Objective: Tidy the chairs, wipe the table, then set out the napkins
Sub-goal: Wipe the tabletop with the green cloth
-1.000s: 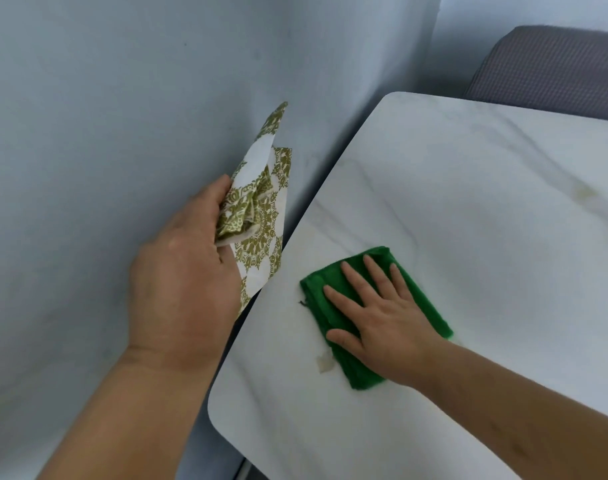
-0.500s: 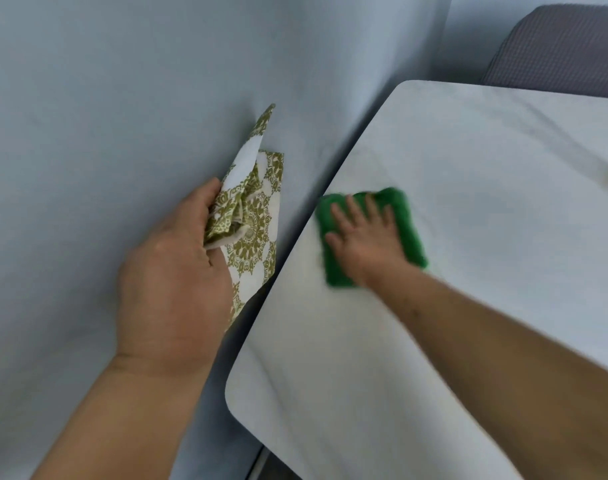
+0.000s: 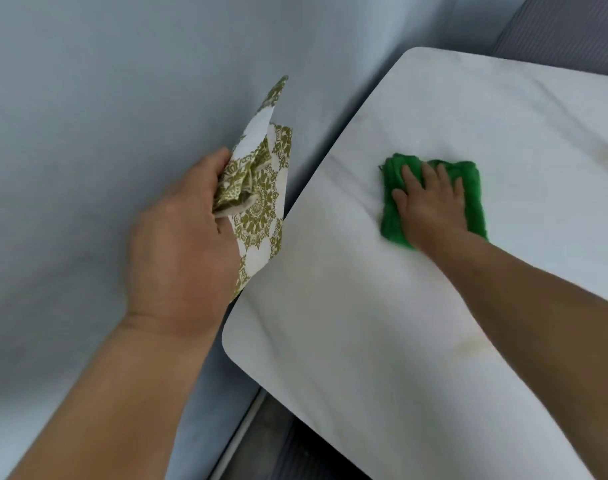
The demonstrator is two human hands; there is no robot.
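So the left hand [image 3: 181, 251] is curled round a bunch of green-and-white patterned napkins [image 3: 261, 202], holding them up just off the left edge of the counter [image 3: 364, 341], right by the wall [image 3: 87, 98]. The right hand [image 3: 430, 206] is flat, fingers straight, pressing a green cloth [image 3: 473, 195] onto the white marbled top. There's a bit of grey chair [image 3: 565, 29] past the far corner.

White marble table [image 3: 382, 323], green cloth [image 3: 475, 188] flat on it

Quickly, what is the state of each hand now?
Left hand: closed, gripping patterned napkins.
Right hand: open, pressing flat on the green cloth.
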